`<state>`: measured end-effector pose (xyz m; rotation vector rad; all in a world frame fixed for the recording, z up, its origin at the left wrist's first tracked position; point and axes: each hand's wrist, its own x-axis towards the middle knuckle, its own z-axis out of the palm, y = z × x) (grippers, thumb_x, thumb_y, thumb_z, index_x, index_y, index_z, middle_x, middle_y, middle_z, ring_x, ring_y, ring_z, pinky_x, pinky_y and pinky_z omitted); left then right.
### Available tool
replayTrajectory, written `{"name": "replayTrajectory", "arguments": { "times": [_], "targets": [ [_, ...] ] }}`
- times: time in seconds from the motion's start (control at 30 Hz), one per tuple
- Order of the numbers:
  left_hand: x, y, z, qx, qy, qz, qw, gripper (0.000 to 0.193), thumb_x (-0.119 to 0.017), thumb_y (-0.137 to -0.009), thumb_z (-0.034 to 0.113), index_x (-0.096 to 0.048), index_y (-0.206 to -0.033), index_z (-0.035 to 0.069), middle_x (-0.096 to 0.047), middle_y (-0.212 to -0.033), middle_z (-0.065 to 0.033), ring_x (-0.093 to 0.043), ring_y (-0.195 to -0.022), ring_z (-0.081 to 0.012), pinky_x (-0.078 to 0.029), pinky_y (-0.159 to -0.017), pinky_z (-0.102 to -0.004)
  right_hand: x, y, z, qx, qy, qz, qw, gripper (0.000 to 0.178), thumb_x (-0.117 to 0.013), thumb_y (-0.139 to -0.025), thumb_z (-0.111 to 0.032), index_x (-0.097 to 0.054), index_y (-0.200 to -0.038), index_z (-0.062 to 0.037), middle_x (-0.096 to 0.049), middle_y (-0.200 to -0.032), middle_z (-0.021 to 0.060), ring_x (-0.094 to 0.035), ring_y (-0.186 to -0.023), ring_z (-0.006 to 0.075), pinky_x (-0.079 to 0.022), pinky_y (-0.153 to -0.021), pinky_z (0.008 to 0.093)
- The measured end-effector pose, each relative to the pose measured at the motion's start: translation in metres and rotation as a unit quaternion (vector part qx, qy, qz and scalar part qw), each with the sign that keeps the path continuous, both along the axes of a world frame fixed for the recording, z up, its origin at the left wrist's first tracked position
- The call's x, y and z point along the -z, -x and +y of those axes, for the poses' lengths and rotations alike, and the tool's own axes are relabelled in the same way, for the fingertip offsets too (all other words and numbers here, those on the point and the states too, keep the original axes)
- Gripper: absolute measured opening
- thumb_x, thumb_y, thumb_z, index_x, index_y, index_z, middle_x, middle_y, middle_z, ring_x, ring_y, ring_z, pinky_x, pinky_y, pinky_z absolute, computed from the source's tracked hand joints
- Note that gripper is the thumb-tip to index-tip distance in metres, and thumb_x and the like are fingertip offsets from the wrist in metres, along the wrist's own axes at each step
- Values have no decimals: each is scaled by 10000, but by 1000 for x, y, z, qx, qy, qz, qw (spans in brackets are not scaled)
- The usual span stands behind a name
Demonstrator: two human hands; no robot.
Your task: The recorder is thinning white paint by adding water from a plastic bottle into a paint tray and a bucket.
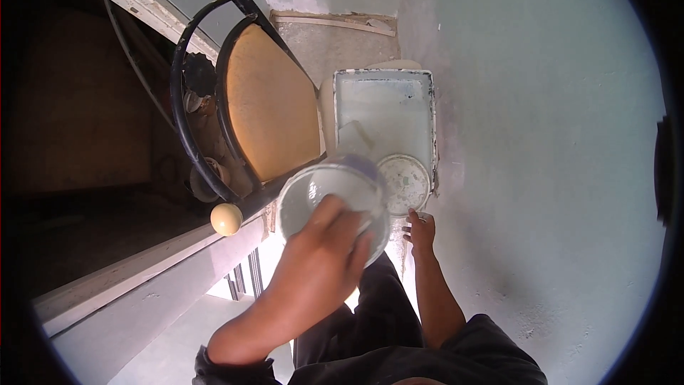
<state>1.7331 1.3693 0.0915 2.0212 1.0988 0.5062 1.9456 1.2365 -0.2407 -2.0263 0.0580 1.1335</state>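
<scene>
A round white bucket (pixel 292 203) is raised close in front of me, with wet, pale, paint-like stuff showing inside. My left hand (pixel 324 239) is closed at its near right side, fingers curled; its exact grip, on rim or handle, is blurred. To the right, my right hand (pixel 420 229) pinches the near edge of a round, paint-smeared lid (pixel 405 184). Beyond both lies a rectangular paint tray (pixel 385 96) with a spattered rim and a pale coating inside. The lid overlaps the tray's near right corner. A paler flat piece (pixel 354 135) shows at the tray's left side.
A chair (pixel 271 100) with a tan panel, black tube frame and ball ends stands at left. Behind it is a dark doorway with a pale frame (pixel 128 271). A pale green wall (pixel 541 135) rises close on the right. A wooden strip (pixel 335 23) lies at the far end.
</scene>
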Motion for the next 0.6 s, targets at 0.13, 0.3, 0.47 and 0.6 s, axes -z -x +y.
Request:
{"name": "replayTrajectory", "arguments": {
  "times": [0.13, 0.3, 0.47, 0.6],
  "targets": [
    [18, 38, -19, -27, 32, 56, 998, 181, -716, -797, 6, -637, -947, -57, -595, -957, -183, -630, -815, -387, -514, -708, -402, 16, 4, -7, 38, -10, 13, 999, 301, -672, -923, -279, -539, -1077, -57, -642, -916, 76, -622, -676, 178, -512, -556, 332],
    [74, 87, -49, -51, 64, 66, 994, 155, -689, -825, 33, -603, -936, -34, -569, -964, -206, -616, -801, -421, -499, -681, -459, 23, -5, -17, 21, -64, 0, 998, 183, -675, -910, -228, -599, -977, -77, -631, -864, 34, -607, -720, 150, -492, -606, 303],
    [167, 139, -65, -136, 114, 79, 981, 154, -687, -808, 17, -609, -926, -44, -590, -936, -226, -613, -829, -428, -490, -722, -464, 6, -10, -39, 5, -165, -70, 984, 166, -669, -923, -204, -614, -985, -60, -614, -846, 6, -588, -749, 106, -504, -641, 272],
    [274, 177, -75, -223, 134, 45, 964, 162, -692, -801, 20, -634, -943, -33, -610, -925, -227, -628, -841, -410, -497, -725, -455, -13, 8, -59, -51, -236, -154, 958, 100, -641, -944, -107, -604, -984, -23, -606, -866, -3, -568, -772, 78, -503, -675, 259]
  ]
}}
